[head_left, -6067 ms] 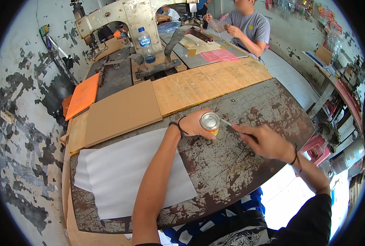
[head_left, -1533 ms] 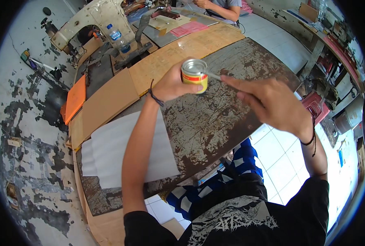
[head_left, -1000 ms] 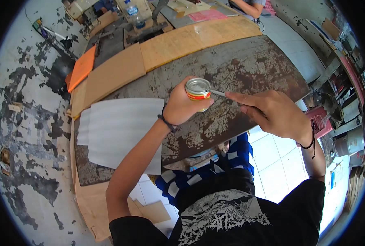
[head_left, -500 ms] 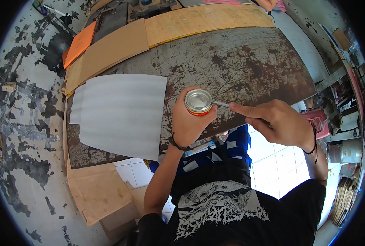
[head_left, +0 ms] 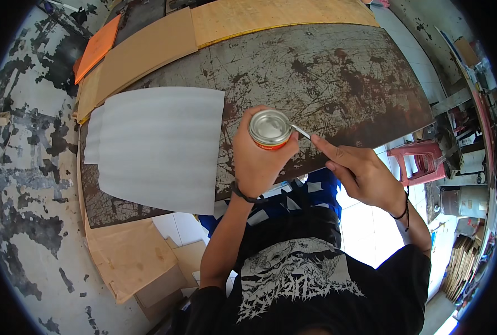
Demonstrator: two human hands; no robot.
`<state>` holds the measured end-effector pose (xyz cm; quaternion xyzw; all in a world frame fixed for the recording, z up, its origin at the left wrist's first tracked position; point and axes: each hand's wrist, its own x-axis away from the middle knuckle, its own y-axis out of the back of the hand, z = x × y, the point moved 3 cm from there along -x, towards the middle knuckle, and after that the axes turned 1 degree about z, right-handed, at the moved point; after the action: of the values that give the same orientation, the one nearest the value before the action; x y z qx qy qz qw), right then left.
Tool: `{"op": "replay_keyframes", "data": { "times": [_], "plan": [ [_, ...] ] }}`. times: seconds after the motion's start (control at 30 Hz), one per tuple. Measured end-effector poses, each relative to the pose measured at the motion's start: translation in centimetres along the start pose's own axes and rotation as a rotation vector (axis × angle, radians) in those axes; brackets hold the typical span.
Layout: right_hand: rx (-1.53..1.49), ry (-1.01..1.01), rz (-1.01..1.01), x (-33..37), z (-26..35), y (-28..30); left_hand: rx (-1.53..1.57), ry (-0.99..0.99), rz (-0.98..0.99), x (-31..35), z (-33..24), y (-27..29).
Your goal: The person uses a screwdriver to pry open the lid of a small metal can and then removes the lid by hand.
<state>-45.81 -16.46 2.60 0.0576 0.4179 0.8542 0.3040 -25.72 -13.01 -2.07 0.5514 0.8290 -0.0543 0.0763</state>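
My left hand (head_left: pixel 258 157) is closed around a small round tin can (head_left: pixel 270 127) with a silver press-in lid and a red and yellow side. The can is upright above the table's near edge, its lid facing up. In my right hand (head_left: pixel 366 177) is a slim silver metal tool (head_left: pixel 301 132), gripped with the forefinger stretched along it. The tool's tip meets the can's rim on its right side, and its other end is hidden in the hand. As far as I can see, the lid is seated in the can.
A worn dark table (head_left: pixel 338 72) lies under my hands. White foam sheets (head_left: pixel 159 148) cover its left part. Cardboard (head_left: pixel 148 56) and an orange board (head_left: pixel 98 47) lie along the far left. A red plastic stool (head_left: pixel 424 159) stands at right, and brown paper (head_left: pixel 128 257) at lower left.
The tool now slopes more steeply down to the right from the can's rim. My right hand has come slightly lower and closer to the can. The whole view has shifted a little.
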Motion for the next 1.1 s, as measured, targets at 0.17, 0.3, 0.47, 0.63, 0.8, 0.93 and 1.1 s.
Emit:
{"op": "replay_keyframes", "data": {
  "times": [0.17, 0.3, 0.47, 0.63, 0.8, 0.93, 1.1],
  "plan": [
    [0.095, 0.033, 0.056, -0.8, 1.1, 2.2, -0.054, 0.017, 0.017, -0.7, 0.3, 1.5],
    [0.221, 0.049, 0.14, -1.4, 2.0, 3.3, -0.063, -0.008, 0.033, -0.4, 0.1, 1.6],
    [0.355, 0.111, 0.187, -2.1, 2.4, 4.1, -0.131, -0.014, 0.014, 0.2, -0.2, 1.3],
    [0.389, 0.089, 0.261, -2.3, 3.7, 4.8, -0.098, 0.018, -0.014, 0.3, 0.1, 1.5],
    [0.302, 0.067, 0.281, -2.6, 3.4, 4.5, -0.042, 0.118, -0.09, 0.9, -0.7, 0.9],
    [0.192, 0.046, 0.251, -2.7, 2.9, 2.9, -0.17, 0.041, -0.195, 1.2, -0.2, 1.1],
    [0.138, -0.045, 0.201, -1.1, 1.8, 0.6, -0.181, 0.07, -0.216, 1.4, 0.3, 0.8]
  ]
}}
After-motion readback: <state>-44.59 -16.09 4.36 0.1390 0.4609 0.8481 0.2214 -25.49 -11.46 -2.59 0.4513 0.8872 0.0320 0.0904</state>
